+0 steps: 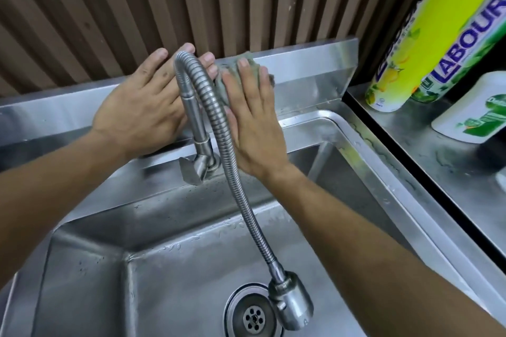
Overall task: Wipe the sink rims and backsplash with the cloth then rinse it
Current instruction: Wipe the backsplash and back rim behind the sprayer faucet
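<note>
Cloth: the grey-green cloth (232, 74) lies flat against the steel backsplash (306, 71), just right of the top of the hose loop.
Right hand: the right hand (254, 120) presses the cloth to the backsplash with an open palm, fingers spread and straight; its grip pinches nothing.
Left hand: the left hand (142, 101) is also open and flat, behind the flexible tap hose (227, 161); its fingertips reach the cloth's left edge, though whether they touch it is hard to tell behind the hose.
Step in hand: wiping the backsplash, by my reading; the rinse is not yet begun.
Doing it well: keep the palm flat with even pressure, work in overlapping passes along the steel, and nudge the hose aside to reach behind it.
Surface: stainless sink (356, 128), droplets on its rims, drain (253, 317) bare, spray head (291, 301) hanging low in the basin.
Room: brown ribbed wall above; detergent bottles (427, 44) on the worktop (449, 161) to the right.
</note>
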Demonstrator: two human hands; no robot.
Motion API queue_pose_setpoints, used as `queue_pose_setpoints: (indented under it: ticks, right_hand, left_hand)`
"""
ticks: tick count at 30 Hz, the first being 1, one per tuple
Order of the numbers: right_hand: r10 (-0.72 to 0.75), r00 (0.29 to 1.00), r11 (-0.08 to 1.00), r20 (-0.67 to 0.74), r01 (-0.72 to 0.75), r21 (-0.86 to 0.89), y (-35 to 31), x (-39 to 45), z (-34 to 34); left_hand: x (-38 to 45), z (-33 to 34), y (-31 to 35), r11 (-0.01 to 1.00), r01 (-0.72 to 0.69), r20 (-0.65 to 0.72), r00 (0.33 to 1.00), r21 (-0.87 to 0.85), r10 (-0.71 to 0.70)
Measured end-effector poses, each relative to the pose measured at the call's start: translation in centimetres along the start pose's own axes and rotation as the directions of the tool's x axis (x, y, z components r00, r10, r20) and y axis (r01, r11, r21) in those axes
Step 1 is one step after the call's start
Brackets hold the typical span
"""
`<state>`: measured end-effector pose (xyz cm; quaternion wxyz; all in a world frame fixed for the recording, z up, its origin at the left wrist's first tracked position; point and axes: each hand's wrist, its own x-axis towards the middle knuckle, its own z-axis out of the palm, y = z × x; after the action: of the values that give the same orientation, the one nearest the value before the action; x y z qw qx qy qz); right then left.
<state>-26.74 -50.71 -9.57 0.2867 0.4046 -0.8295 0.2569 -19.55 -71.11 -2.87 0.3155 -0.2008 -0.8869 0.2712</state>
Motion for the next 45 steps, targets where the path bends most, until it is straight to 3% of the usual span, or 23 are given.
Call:
queue_pose_setpoints:
  ticks: [2,4,6,8,9,10,11,12,14,15,17,19,22,23,24,26,28,30,33,36,41,45]
  right_hand:
    - [0.087,0.992,0.996,-0.088,-0.087,0.003,2.9,0.5,-0.8]
    - [0.382,0.895,0.923,-0.229,-0.359,0.137,5.8,1.5,-2.2]
    - [0.710,0.640,0.698,-0.293,-0.583,0.416,7.8,3.0,-3.3]
    - [0.918,0.339,0.387,-0.208,-0.639,0.665,7.4,5.1,-3.8]
    - [0.965,0.222,0.249,-0.138,-0.621,0.743,6.2,6.0,-3.8]
    - [0.987,0.147,0.143,-0.066,-0.607,0.782,4.4,6.6,-3.6]
    - [0.990,0.139,0.085,0.004,-0.628,0.773,2.2,6.6,-3.1]
    - [0.976,0.204,0.088,0.072,-0.678,0.730,-0.3,6.1,-2.4]
    - [0.902,0.399,0.202,0.163,-0.724,0.659,-4.4,4.2,-0.7]
    - [0.870,0.455,0.232,0.190,-0.717,0.657,-5.3,3.5,-0.3]
    - [0.850,0.494,0.263,0.186,-0.701,0.662,-4.4,3.0,-0.6]
    - [0.899,0.427,0.261,0.093,-0.696,0.668,-1.3,4.0,-2.0]
    - [0.971,0.217,0.219,-0.095,-0.669,0.710,4.2,5.5,-3.7]
    - [0.967,0.219,0.246,-0.131,-0.667,0.703,5.1,5.4,-3.9]
    - [0.943,0.290,0.322,-0.163,-0.670,0.669,5.1,4.9,-3.7]
    - [0.787,0.571,0.599,-0.231,-0.622,0.504,3.6,3.3,-2.6]
    - [0.440,0.869,0.887,-0.227,-0.380,0.262,2.0,2.0,-1.6]
    - [0.100,0.987,0.993,-0.126,-0.091,0.078,1.8,1.5,-1.7]
    - [-0.259,0.960,0.961,0.103,0.267,-0.071,4.6,0.8,-3.3]
    - [-0.414,0.872,0.870,0.261,0.463,-0.167,9.2,1.1,-5.4]
    - [-0.499,0.830,0.804,0.249,0.551,-0.225,8.1,4.1,-5.6]
    - [-0.720,0.664,0.650,0.202,0.747,-0.138,1.9,5.2,-2.4]
  left_hand:
    - [0.0,0.1,0.0,1.000,0.006,0.013,1.000,-0.022,-0.005]
    - [0.0,0.1,0.0,0.999,0.006,0.024,1.000,-0.039,-0.006]
    - [0.0,0.1,0.1,0.999,0.007,0.016,1.000,-0.039,-0.006]
    - [0.0,0.1,0.1,0.998,0.008,0.025,1.000,-0.054,-0.007]
    - [0.0,0.1,0.1,0.998,0.013,0.032,0.999,-0.066,-0.011]
    - [0.0,0.1,0.0,0.997,0.017,0.036,0.999,-0.074,-0.014]
    - [-0.1,0.2,0.0,0.997,0.019,0.034,0.999,-0.075,-0.016]
    - [-0.2,0.2,-0.1,0.997,0.020,0.031,0.999,-0.071,-0.018]
    - [-0.2,0.2,0.0,0.998,0.025,0.030,0.999,-0.066,-0.023]
    - [-0.1,0.2,0.1,0.998,0.027,0.029,0.999,-0.065,-0.025]
    - [0.0,0.3,0.1,0.997,0.031,0.032,0.999,-0.065,-0.029]
    - [-0.1,0.3,0.0,0.997,0.035,0.028,0.999,-0.065,-0.033]
    - [-0.1,0.3,0.3,0.998,0.041,0.025,0.999,-0.053,-0.040]
    - [-0.1,0.3,0.3,0.998,0.039,0.027,0.999,-0.049,-0.037]
    - [0.0,0.4,0.3,0.999,0.035,0.028,0.999,-0.042,-0.034]
    - [-0.1,0.4,0.2,0.999,0.033,0.025,0.999,-0.021,-0.033]
    - [0.0,0.3,0.2,0.999,0.031,0.014,0.999,0.006,-0.031]
    - [0.3,0.1,0.4,0.999,0.046,0.003,0.999,0.028,-0.046]
    - [0.1,-0.2,0.4,0.997,0.069,0.022,0.997,0.029,-0.069]
    - [-1.3,-0.6,0.1,0.992,0.130,0.078,0.988,0.007,-0.130]
    - [-5.1,-1.5,0.4,0.961,0.277,0.096,0.956,0.012,-0.277]
    - [-7.4,-2.4,1.2,0.924,0.383,0.163,0.910,0.023,-0.381]
